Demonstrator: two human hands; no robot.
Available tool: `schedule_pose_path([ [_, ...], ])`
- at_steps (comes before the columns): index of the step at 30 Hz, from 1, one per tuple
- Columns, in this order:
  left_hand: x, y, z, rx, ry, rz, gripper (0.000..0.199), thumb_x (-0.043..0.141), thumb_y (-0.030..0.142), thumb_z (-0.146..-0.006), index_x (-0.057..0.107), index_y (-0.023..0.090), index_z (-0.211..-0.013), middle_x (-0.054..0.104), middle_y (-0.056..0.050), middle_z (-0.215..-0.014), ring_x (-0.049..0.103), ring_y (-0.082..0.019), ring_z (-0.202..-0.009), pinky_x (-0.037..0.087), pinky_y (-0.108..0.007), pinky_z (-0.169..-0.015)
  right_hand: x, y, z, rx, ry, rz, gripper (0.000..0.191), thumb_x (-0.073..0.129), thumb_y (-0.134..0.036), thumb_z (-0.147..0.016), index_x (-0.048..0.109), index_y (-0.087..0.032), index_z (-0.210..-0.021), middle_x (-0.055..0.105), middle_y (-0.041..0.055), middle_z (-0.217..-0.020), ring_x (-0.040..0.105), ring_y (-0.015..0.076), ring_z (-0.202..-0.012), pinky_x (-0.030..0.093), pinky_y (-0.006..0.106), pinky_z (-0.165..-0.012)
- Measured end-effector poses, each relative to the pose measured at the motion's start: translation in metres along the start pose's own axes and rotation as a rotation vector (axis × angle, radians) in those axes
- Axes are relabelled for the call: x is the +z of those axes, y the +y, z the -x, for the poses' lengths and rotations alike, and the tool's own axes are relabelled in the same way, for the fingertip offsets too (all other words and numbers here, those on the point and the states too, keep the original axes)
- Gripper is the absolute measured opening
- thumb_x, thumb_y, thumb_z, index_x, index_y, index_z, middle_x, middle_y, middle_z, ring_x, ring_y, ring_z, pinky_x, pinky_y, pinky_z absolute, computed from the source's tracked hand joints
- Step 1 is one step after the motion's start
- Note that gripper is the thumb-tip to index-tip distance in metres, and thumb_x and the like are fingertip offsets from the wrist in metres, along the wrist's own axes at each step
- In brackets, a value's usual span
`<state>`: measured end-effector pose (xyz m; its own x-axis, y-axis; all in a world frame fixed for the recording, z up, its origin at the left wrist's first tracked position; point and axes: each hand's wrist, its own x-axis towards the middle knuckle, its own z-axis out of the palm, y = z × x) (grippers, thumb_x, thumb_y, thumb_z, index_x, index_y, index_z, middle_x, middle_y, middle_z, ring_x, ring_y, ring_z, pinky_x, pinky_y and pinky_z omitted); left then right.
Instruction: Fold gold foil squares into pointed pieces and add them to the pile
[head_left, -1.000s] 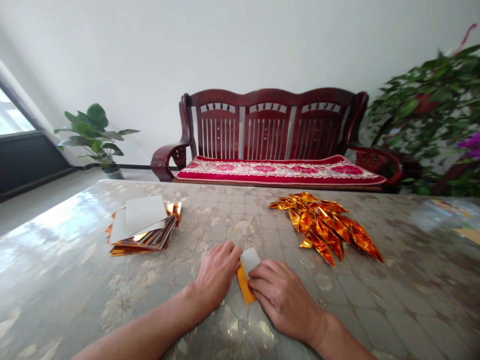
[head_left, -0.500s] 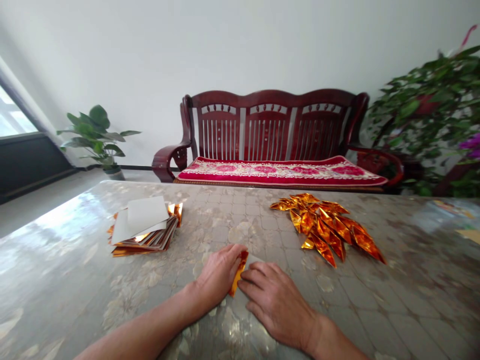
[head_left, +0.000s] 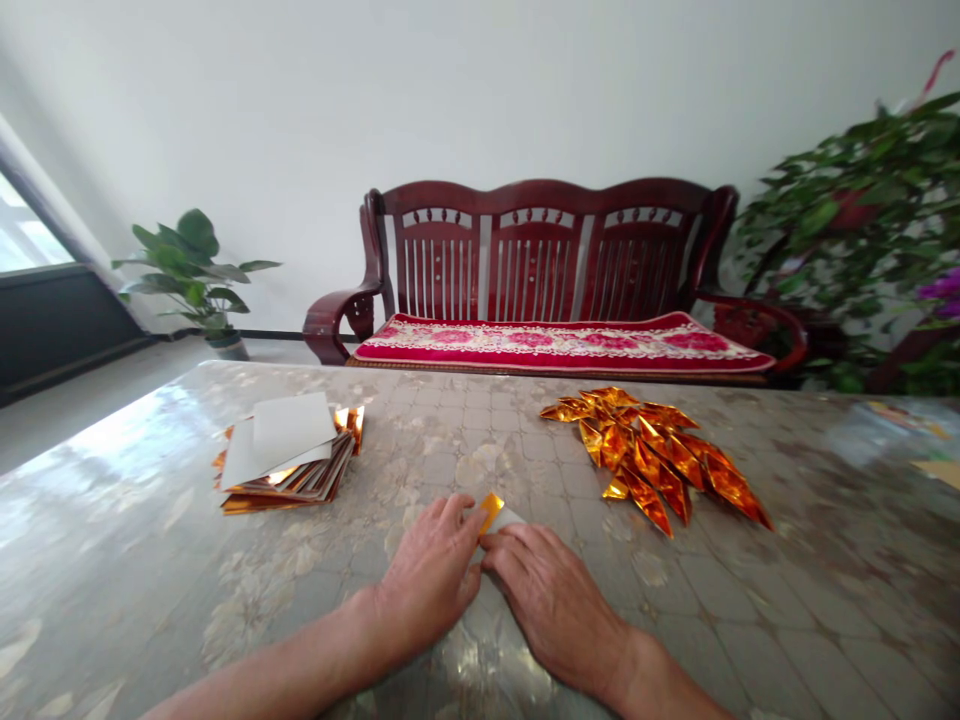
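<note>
A small folded piece of gold foil paper (head_left: 491,514), white on its back, sits between my hands on the table, and most of it is hidden by my fingers. My left hand (head_left: 427,570) pinches its left side, while the fingers of my right hand (head_left: 551,610) press on its lower edge. To the left lies a stack of foil squares (head_left: 289,490) with white sheets (head_left: 292,425) on top. To the right is a heap of folded, pointed gold foil pieces (head_left: 652,455).
The hands work on a glossy marble-patterned table top (head_left: 135,530) with a far edge beyond the foil. Behind it stand a dark red wooden bench (head_left: 540,250) with a red cushion, a potted plant (head_left: 191,270) and a leafy plant (head_left: 840,220).
The foil strip has gone from a long orange piece to a shorter folded shape with a gold tip showing. My hands have come closer together around it.
</note>
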<state>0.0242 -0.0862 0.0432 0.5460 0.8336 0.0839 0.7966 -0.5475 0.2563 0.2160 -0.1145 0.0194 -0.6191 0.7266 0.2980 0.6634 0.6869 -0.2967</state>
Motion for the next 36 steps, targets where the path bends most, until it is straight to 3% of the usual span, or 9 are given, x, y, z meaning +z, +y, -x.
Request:
schedule_pose_path([
  [4,-0.003,0.005,-0.002,-0.045,-0.056,-0.085,0.026,0.048,0.010,-0.088,0.063,0.018,-0.108,0.059,-0.009,-0.109,0.056,-0.024,-0.104,0.049,-0.037,-0.092,0.000,0.000,0.000,-0.003,-0.005,-0.017,0.028,0.048,-0.012,-0.095,0.058,-0.020,-0.119,0.063,0.0070,-0.124,0.051,0.0232,-0.116,0.040,0.041,-0.105],
  [8,-0.005,0.008,-0.004,-0.029,-0.085,-0.118,0.022,0.044,0.011,-0.092,0.064,0.017,-0.101,0.061,-0.009,-0.100,0.058,-0.023,-0.095,0.051,-0.036,-0.086,-0.002,0.001,0.000,-0.015,0.008,-0.041,0.030,0.047,-0.011,-0.094,0.058,-0.021,-0.121,0.063,0.0070,-0.124,0.052,0.0223,-0.116,0.042,0.039,-0.105],
  [24,0.002,0.010,-0.007,0.036,-0.111,-0.261,0.025,0.045,0.002,-0.091,0.063,0.016,-0.100,0.063,-0.008,-0.098,0.059,-0.023,-0.089,0.053,-0.036,-0.080,-0.002,0.003,-0.002,0.000,0.023,-0.134,0.029,0.047,-0.010,-0.095,0.061,-0.021,-0.118,0.065,0.0062,-0.120,0.056,0.0209,-0.113,0.046,0.039,-0.101],
  [31,0.008,0.007,-0.004,0.035,-0.075,-0.263,0.027,0.045,0.007,-0.095,0.062,0.016,-0.113,0.065,-0.007,-0.100,0.061,-0.024,-0.092,0.053,-0.037,-0.083,-0.004,0.013,-0.003,0.138,0.195,-0.124,0.034,0.042,-0.004,-0.093,0.061,-0.020,-0.116,0.067,0.0067,-0.114,0.058,0.0206,-0.109,0.049,0.040,-0.098],
  [36,0.006,0.005,-0.004,0.039,-0.076,-0.218,0.028,0.045,0.008,-0.095,0.060,0.017,-0.117,0.066,-0.007,-0.101,0.062,-0.023,-0.092,0.052,-0.037,-0.084,-0.002,0.020,-0.004,0.095,0.213,-0.057,0.042,0.042,-0.002,-0.091,0.057,-0.019,-0.126,0.064,0.0091,-0.124,0.056,0.0212,-0.116,0.047,0.041,-0.103],
])
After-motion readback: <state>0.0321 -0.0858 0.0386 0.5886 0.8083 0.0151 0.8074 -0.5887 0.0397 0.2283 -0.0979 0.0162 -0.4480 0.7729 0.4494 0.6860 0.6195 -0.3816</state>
